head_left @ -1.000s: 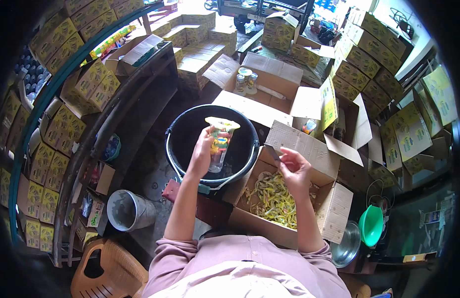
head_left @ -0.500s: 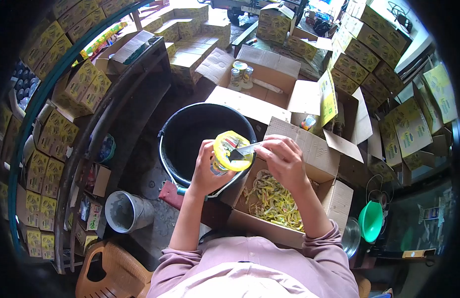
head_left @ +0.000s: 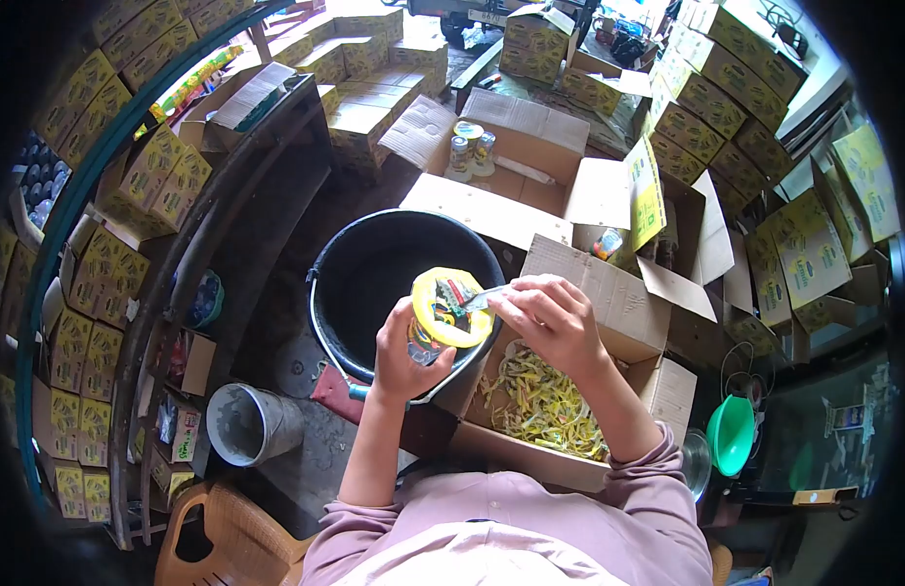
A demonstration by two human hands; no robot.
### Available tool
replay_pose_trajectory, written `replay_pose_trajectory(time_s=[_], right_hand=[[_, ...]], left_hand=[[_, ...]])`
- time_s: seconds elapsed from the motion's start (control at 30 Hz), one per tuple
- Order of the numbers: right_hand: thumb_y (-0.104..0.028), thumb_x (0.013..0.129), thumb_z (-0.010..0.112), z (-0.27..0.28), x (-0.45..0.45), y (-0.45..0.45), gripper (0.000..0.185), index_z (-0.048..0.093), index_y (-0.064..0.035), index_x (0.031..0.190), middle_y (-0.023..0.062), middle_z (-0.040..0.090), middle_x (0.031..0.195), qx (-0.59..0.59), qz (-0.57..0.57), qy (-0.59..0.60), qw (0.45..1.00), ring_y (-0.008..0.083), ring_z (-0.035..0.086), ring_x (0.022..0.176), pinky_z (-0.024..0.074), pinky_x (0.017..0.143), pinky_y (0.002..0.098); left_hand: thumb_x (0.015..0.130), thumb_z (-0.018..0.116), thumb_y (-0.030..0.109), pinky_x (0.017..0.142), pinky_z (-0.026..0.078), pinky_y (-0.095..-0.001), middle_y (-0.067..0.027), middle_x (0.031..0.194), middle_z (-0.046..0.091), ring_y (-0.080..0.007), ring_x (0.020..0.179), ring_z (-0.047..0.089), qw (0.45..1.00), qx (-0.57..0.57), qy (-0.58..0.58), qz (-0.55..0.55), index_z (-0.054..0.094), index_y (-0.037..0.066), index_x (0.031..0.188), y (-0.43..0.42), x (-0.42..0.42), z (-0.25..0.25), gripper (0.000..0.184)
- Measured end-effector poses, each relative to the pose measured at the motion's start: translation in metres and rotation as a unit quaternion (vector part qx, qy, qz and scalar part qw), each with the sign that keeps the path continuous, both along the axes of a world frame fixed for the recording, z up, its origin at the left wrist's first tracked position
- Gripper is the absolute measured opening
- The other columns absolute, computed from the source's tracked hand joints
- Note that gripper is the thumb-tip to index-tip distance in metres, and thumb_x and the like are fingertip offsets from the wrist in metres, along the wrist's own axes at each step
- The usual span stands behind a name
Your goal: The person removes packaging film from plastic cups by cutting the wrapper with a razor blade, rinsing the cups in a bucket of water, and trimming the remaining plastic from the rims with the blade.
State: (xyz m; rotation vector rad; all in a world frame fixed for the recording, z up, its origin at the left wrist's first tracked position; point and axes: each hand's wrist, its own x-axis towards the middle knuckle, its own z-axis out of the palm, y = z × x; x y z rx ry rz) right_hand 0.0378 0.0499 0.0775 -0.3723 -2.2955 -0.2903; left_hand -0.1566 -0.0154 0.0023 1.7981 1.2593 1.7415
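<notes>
Left hand [head_left: 403, 354] found curled firmly around a yellow-topped plastic cup [head_left: 446, 314], held tilted over the near rim of a black bucket [head_left: 355, 278], its top facing the wearer. Right hand [head_left: 552, 320] closed, fingers pinching a small flat blade [head_left: 484, 297], which lies across the cup's top edge. Beside the bucket, right, an open cardboard box [head_left: 530, 460] contains loose yellow strips [head_left: 540, 415]. Grey bucket [head_left: 239, 426] noted at left, on the floor.

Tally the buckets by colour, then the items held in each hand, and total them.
Black bucket: 1
Grey bucket: 1
Printed plastic cup, left hand: 1
Flat blade, right hand: 1
Total: 4
</notes>
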Motion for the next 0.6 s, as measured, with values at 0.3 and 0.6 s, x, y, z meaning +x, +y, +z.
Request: replay_pose_trajectory(time_s=[0.3, 0.6], right_hand=[[-0.004, 0.072, 0.06, 0.001, -0.001, -0.002, 0.049, 0.048, 0.0014, 0.12, 0.0034, 0.061, 0.072, -0.058, -0.009, 0.008, 0.998, 0.014, 0.06, 0.067, 0.0504, 0.064, 0.0281], [-0.003, 0.073, 0.059, -0.007, -0.005, -0.002, 0.05, 0.046, 0.003, 0.121, 0.005, 0.062, 0.075, -0.062, 0.015, 0.027, 0.998, 0.0152, 0.06, 0.067, 0.0512, 0.063, 0.0284]], left_hand=[[0.058, 0.076, 0.015, 0.072, 0.049, -0.0318, -0.014, 0.092, 0.056, -0.0244, 0.081, 0.059, 0.999, 0.001, 0.038, 0.022, 0.047, -0.001, 0.104, -0.002, 0.006, 0.007, 0.057], [0.059, 0.077, 0.012, 0.07, 0.049, -0.0305, -0.0139, 0.089, 0.061, -0.0243, 0.08, 0.063, 0.999, -0.041, 0.014, 0.003, 0.05, -0.001, 0.103, -0.001, 0.009, 0.007, 0.053]])
